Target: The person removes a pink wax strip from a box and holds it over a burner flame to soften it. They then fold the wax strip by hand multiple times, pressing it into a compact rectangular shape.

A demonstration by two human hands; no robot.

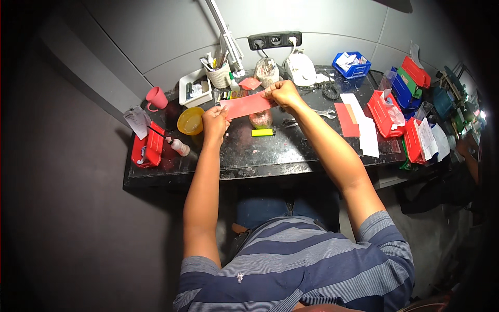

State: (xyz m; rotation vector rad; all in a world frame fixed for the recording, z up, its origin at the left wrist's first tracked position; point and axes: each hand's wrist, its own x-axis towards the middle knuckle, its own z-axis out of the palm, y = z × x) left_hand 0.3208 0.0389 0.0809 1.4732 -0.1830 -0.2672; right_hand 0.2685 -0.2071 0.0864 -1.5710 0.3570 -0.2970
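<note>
Pink sheet (245, 106): spread between both hands, upper centre of the frame
Left hand (214, 124): pinching the sheet's left end
Right hand (284, 95): closed on its right end
Yellow bowl (181, 125): just beside the left hand
Pink mug (157, 99): upper left of the frame

Navy-grey striped shirt (280, 260), short sleeves (382, 229), blue trousers (264, 210)

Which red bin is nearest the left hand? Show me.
The red bin beside the pinkish bottle, left of the left hand; the other red bins stand far right.
</note>
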